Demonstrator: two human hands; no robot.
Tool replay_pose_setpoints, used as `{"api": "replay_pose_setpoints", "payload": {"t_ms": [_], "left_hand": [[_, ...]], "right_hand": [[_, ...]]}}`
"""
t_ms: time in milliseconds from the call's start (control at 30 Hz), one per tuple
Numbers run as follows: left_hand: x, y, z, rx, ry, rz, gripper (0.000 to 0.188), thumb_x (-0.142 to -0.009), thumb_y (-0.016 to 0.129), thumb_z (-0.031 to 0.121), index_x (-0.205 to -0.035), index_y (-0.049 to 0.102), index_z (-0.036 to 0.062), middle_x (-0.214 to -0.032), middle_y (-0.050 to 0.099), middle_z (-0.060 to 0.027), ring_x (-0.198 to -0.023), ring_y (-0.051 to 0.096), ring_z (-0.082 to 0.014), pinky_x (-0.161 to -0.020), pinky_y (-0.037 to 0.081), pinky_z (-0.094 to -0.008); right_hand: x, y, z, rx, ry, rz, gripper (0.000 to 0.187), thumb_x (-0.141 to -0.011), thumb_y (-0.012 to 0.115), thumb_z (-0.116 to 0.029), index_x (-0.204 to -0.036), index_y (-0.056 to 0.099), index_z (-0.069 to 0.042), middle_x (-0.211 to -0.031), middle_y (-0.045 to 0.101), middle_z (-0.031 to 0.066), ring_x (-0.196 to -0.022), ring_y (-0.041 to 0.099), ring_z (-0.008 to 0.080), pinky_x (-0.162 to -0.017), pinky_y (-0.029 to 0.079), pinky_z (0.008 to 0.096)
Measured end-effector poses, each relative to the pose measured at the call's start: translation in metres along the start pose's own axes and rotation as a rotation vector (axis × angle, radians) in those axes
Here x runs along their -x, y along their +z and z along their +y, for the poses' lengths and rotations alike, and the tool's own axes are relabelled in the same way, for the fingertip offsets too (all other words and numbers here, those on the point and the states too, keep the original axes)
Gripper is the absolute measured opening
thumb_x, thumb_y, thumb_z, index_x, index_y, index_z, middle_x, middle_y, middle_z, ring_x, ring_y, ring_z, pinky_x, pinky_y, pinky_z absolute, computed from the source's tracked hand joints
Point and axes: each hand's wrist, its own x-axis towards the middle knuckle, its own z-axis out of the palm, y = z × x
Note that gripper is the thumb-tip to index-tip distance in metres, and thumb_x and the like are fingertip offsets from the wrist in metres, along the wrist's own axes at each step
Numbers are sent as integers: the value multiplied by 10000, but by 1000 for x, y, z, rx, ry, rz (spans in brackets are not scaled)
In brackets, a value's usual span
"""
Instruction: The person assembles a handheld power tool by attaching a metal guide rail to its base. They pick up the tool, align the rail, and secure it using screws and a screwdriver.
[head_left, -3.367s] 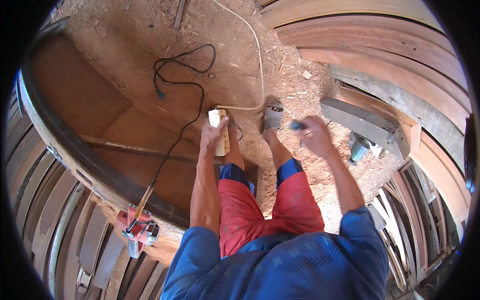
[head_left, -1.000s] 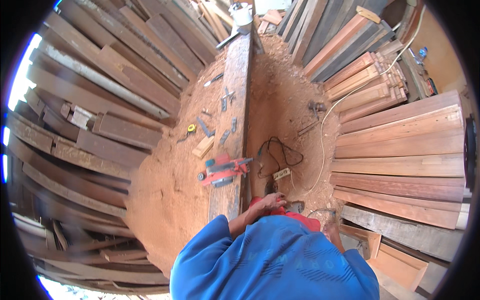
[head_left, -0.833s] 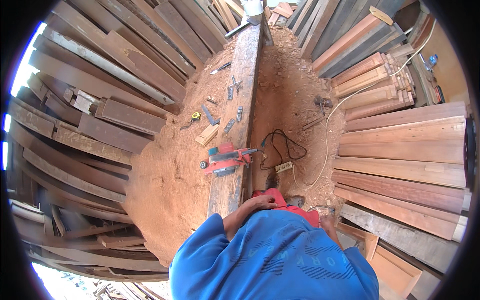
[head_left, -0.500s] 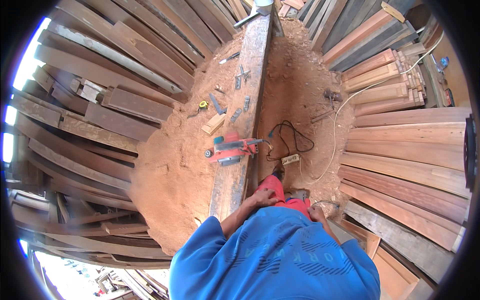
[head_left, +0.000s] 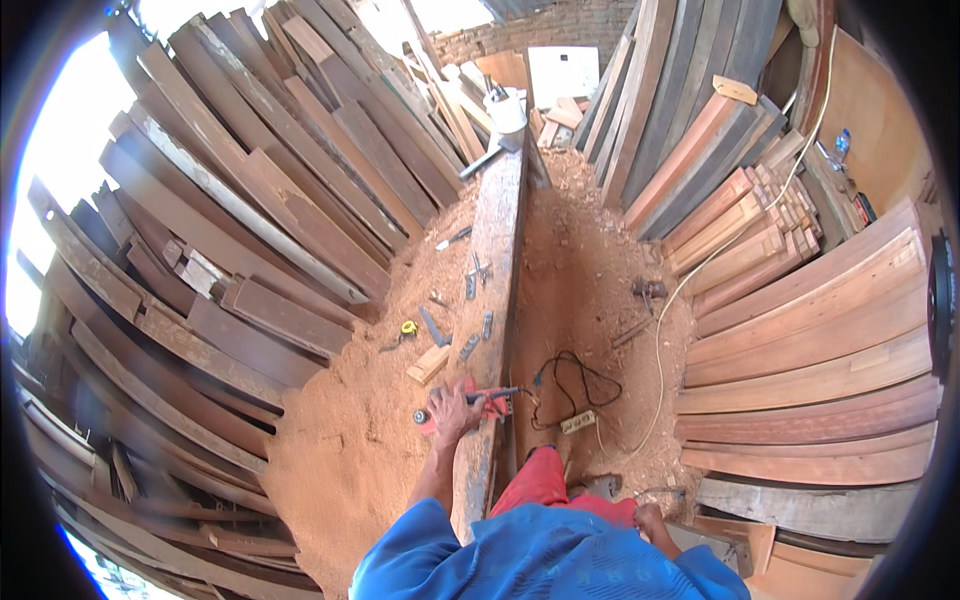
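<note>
A red electric planer (head_left: 490,405) lies across the near part of a long wooden beam (head_left: 480,470). My left hand (head_left: 452,408) rests on the planer's body with its fingers spread over the top. Beside my red shorts, my right hand (head_left: 650,522) is curled closed; whether anything is in it is hidden. Just beyond the planer, a small wood block (head_left: 429,364) sits at the beam's left edge. Farther along lie small dark metal tools (head_left: 470,346), a dark blade-like piece (head_left: 434,326) and a yellow tape measure (head_left: 408,328).
A power strip (head_left: 578,422) and a coiled black cord (head_left: 590,380) lie on the ground right of the beam. A pale cable (head_left: 665,320) runs up the right side. Stacked boards (head_left: 800,390) line the right, dark planks (head_left: 270,300) the left. Sawdust (head_left: 350,430) covers the ground.
My left hand has moved from my thigh forward and left onto the planer. My right hand stays by my shorts. The view has tilted up, showing more of the far end.
</note>
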Motion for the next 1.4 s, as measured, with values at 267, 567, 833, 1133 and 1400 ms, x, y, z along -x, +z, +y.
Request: {"api": "replay_pose_setpoints", "payload": {"t_ms": [267,567,833,1133,1400], "left_hand": [[17,18,-16,-139,104,23,607,-801,623,543,-1208,590,94,-1312,504,-227,-1241,416,-459,-1020,256,-681],[18,0,-10,-242,125,-54,745,-729,647,576,-1240,568,40,-1330,482,-248,-1273,401,-473,-1030,241,-689],[16,11,-9,-211,211,-70,836,-724,681,551,-1369,481,58,-1457,385,-263,-1342,345,-493,-1092,184,-690],[23,10,-48,-11,463,23,910,-717,710,473,-1438,390,18,-1414,421,-227,-1343,353,-461,-1076,184,-688],[41,9,-71,242,607,188,776,-722,752,389,-1391,479,106,-1470,380,-278,-1373,316,-464,-1095,166,-666]], "right_hand": [[90,25,-93,-1,-9,-36,337,-881,629,-322,-958,735,-12,-1022,701,231,-1015,683,362,-885,534,435],[130,68,-141,-83,184,38,396,-878,628,-352,-1051,684,-1,-1110,675,267,-1078,653,397,-914,520,427],[148,144,-236,-74,328,-144,656,-899,607,-475,-1397,506,-61,-1378,502,311,-1328,451,455,-1065,377,566],[163,210,-235,-197,383,353,529,-886,606,-486,-1261,631,-113,-1350,528,279,-1280,472,468,-1039,379,616],[182,184,-235,-43,238,300,481,-905,585,-442,-1143,693,-39,-1176,659,261,-1130,632,384,-954,489,457]]}}
